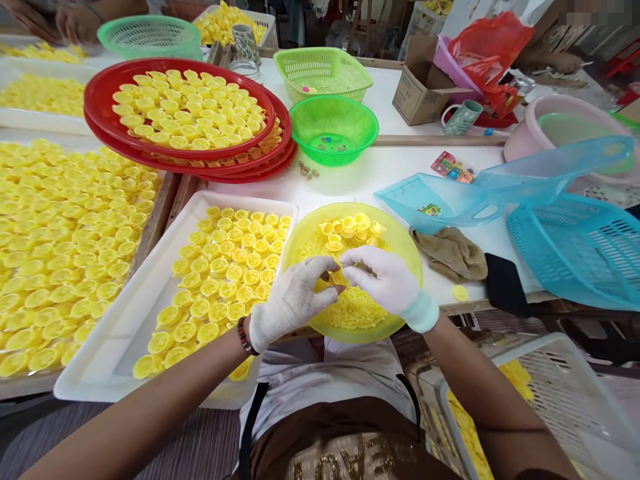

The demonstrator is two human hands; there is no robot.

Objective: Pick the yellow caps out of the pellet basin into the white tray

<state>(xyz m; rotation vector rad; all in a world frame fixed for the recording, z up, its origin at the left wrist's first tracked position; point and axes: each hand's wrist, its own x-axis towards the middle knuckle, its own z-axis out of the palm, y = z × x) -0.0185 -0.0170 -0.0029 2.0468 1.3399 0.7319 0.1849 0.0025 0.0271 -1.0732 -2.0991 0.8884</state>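
My left hand (300, 293), in a white knit glove with bare fingertips, is closed on a small yellow plastic cup (337, 276) that my fingers partly cover. Opposite it, my right hand (384, 281), also gloved, has its fingers bent in a pinch at the same cup; what lies between those fingertips is hidden. Both are over a yellow translucent bowl (411, 250) full of small pale yellow pellets (357, 313). Several loose yellow cups (353, 230) rest on the pellets at the bowl's far side. Left of the bowl, a white tray (113, 350) carries rows of filled yellow cups (219, 267).
Stacked red trays (95, 113) of cups stand behind on the left. A green bowl (334, 159), blue scoop (435, 200), brown cloth (450, 253), dark flat object (505, 283) and blue basket (580, 253) lie beyond and right. Another person's hands (75, 23) show at top left.
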